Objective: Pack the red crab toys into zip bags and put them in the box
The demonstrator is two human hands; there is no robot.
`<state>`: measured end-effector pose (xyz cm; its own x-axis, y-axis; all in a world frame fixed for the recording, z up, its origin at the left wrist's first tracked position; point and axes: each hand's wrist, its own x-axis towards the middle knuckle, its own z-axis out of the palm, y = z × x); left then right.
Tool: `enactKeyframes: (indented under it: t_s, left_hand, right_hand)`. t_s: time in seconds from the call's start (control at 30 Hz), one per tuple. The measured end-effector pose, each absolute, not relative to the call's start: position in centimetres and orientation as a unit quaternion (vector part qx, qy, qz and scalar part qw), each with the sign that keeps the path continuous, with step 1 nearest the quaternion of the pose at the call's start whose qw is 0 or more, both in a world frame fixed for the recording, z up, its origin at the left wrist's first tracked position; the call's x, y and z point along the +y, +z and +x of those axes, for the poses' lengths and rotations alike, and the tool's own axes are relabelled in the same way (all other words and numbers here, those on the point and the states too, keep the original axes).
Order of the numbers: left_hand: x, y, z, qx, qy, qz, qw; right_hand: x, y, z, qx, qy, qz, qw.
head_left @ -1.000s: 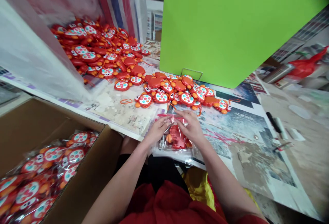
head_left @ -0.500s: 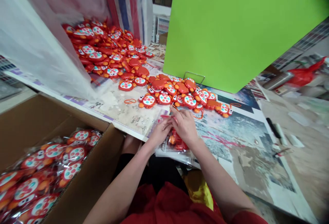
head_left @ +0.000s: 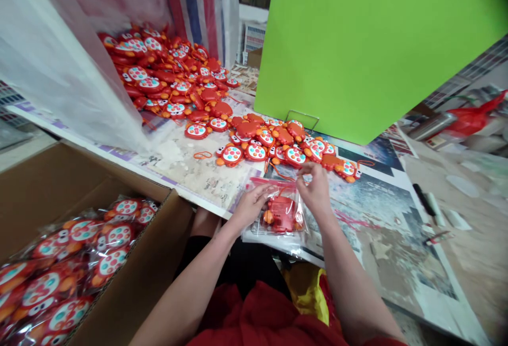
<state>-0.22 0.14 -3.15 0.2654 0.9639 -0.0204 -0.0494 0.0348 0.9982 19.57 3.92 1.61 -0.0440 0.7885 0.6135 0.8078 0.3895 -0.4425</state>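
A red crab-shaped toy (head_left: 281,212) lies face down inside a clear plastic bag (head_left: 294,221) with a red strip along its top, at the near edge of the table. My left hand (head_left: 251,204) rests on the bag's left side, fingers flat and holding it down. My right hand (head_left: 315,187) pinches the bag's top right corner with closed fingers. A loose pile of red and orange crab toys (head_left: 254,145) with dotted white faces lies just beyond my hands.
A bigger heap of the toys (head_left: 166,71) spills from a large plastic sack (head_left: 59,81) at the back left. A cardboard box (head_left: 135,277) at the lower left holds several bagged toys (head_left: 79,251). A green board (head_left: 365,44) stands behind. Pens (head_left: 426,200) lie at the right.
My right hand has slid from the bag's middle to its top right corner. The toy in the bag, covered by my hands before, now shows.
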Motion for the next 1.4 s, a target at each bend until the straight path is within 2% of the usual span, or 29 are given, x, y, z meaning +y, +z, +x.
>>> enactKeyframes:
  t_s: [0.07, 0.2, 0.47, 0.67, 0.83, 1.4]
  left_hand:
    - [0.2, -3.1, -0.2, 0.422, 0.439, 0.534, 0.587]
    - [0.4, -3.4, -0.1, 0.421, 0.449, 0.541, 0.573]
    - [0.0, -3.1, -0.2, 0.435, 0.451, 0.623, 0.469]
    - [0.0, -3.2, -0.1, 0.416, 0.451, 0.622, 0.486]
    - [0.0, -3.6, -0.2, 0.421, 0.453, 0.626, 0.475]
    - [0.1, -4.3, -0.1, 0.415, 0.465, 0.617, 0.482]
  right_hand:
    - [3.1, 2.2, 20.9, -0.734, -0.02, -0.551, 0.396]
    - [1.3, 2.7, 19.1, -0.802, -0.032, -0.516, 0.298]
    - [1.7, 2.3, 14.1, -0.843, -0.122, -0.487, 0.192]
    - [2.5, 2.1, 14.3, -0.833, -0.114, -0.511, 0.178]
    - [2.3, 1.8, 14.6, -0.821, -0.057, -0.522, 0.223]
    - [1.2, 2.3, 14.9, -0.829, -0.06, -0.505, 0.233]
